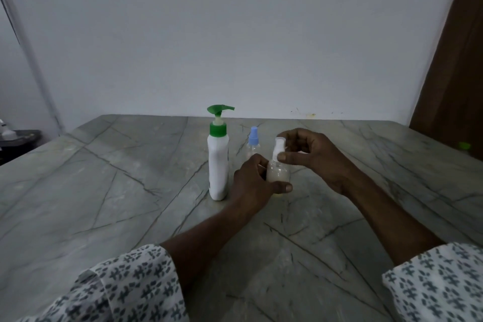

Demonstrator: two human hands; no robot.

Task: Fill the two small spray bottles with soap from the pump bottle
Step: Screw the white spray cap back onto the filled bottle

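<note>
Patterned sleeves [130, 282] sit pushed back as the left hand [254, 180] grips the soap-filled spray bottle [279, 175] and the right hand [313, 159] pinches its sprayer [278, 148] at twelve o'clock; capping seems underway, needing steady twisting.

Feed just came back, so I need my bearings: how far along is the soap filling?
The white-topped spray bottle already holds pale liquid. The left hand grips it while the right hand pinches its white spray top; screwing on or off, I cannot tell. The blue-topped spray bottle stands capped behind; its fill is unclear, so it may remain.
</note>
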